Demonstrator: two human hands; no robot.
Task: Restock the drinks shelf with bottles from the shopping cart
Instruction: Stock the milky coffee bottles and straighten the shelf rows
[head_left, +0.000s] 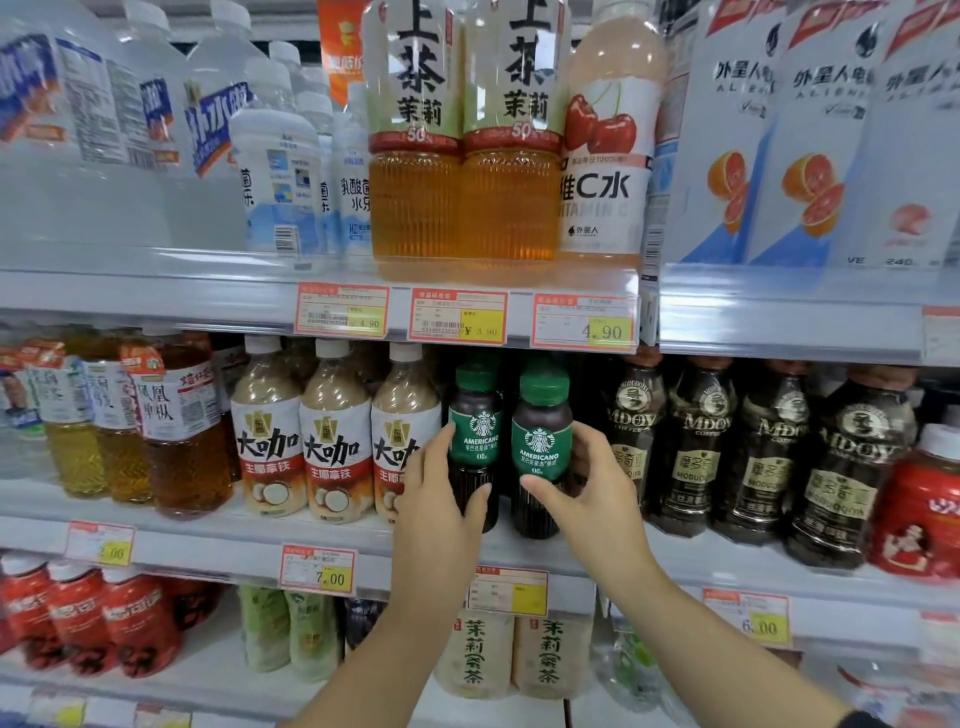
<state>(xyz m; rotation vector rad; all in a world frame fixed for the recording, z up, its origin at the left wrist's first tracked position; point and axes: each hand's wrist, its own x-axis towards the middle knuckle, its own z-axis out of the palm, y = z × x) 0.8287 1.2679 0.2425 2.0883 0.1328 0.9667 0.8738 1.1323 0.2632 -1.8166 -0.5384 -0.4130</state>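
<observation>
Two small dark coffee bottles with green caps and green Americano labels stand side by side on the middle shelf (519, 545). My left hand (441, 499) grips the left bottle (475, 431) low on its body, fingers behind and thumb in front. My right hand (587, 488) grips the right bottle (541, 441), with its thumb across the front below the label. Both bottles are upright with their bases at the shelf's front edge. The shopping cart is out of view.
Beige milk-coffee bottles (332, 441) stand directly left, black coffee bottles (701, 447) directly right. The upper shelf holds amber tea bottles (462, 156) just above, with price tags (457, 317) on its rail. Jasmine tea bottles (509, 654) fill the shelf below.
</observation>
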